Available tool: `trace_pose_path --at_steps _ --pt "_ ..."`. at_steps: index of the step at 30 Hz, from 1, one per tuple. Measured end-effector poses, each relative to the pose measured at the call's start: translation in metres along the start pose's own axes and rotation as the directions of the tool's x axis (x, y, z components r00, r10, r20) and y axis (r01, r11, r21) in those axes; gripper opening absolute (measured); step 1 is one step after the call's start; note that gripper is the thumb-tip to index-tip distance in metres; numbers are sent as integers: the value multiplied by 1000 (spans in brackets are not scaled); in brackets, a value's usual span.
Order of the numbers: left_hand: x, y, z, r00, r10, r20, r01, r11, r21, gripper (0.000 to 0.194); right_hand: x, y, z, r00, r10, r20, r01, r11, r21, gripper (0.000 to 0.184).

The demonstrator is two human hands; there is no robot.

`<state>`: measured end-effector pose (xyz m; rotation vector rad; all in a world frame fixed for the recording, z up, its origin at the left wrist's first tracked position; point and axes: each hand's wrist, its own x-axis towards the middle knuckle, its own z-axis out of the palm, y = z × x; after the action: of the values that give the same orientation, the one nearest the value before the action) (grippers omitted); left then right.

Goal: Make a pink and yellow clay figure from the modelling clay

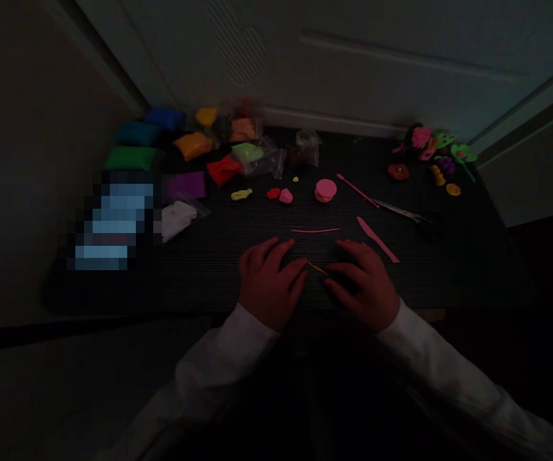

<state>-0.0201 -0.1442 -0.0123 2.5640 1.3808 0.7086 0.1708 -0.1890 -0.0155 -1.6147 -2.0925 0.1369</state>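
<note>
A thin orange strand of modelling clay [316,267] stretches between my two hands near the front of the dark table. My left hand [272,282] pinches its left end with thumb and forefinger. At the strand's other end, the fingertips of my right hand [365,285] are closed. Just beyond lies a thin pink strand [315,230]. Farther back stands a round pink layered clay piece [325,189], with small pink [286,196], red [273,193] and yellow-green [241,194] clay lumps to its left. To the right lies a pink plastic knife [377,239].
Bagged clay in several colours, such as the red pack [224,170], fills the back left. A blurred-out bright screen [115,224] is at far left. Scissors [404,212] and a pink stick tool [357,190] lie right. Finished clay flowers [420,137] sit back right, by the wall.
</note>
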Motion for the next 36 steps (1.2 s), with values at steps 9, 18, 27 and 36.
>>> trace_pose_path --at_steps 9,18,27,36 --pt "20 -4 7 991 71 113 -62 995 -83 13 13 -10 7 999 35 35 -36 999 8 14" --pt "25 2 -8 997 25 73 3 933 -360 9 20 -20 -3 996 84 -20 -75 958 276 14" --pt "33 7 -9 996 48 -77 -74 918 -390 18 30 -17 -6 992 53 -117 -20 964 264 19" --pt "38 6 -34 991 -130 -10 102 822 -560 14 34 -19 -27 983 96 -156 -49 959 279 14"
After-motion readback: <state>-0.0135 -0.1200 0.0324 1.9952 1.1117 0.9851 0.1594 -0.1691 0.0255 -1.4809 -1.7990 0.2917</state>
